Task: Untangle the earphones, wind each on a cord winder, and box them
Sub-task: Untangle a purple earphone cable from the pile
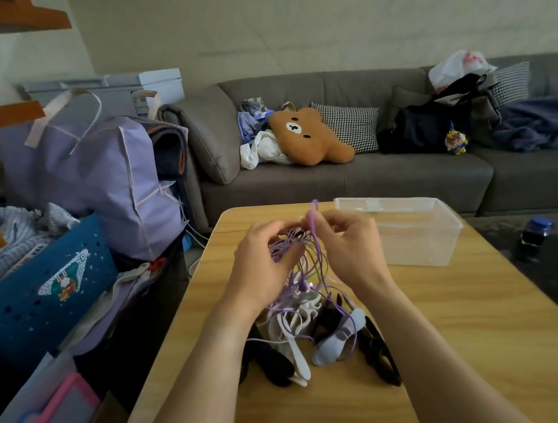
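Above a wooden table (pixel 457 347), the left hand (pixel 262 261) and right hand (pixel 350 245) pinch a tangle of purple earphone cords (pixel 304 257), with cord winders (pixel 318 338) at six o'clock and a clear box (pixel 410 232) at three o'clock.

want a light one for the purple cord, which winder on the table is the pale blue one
The pale blue cord winder, lying below the right hand between two black winders. The white winder lies to its left; only this one is bluish.
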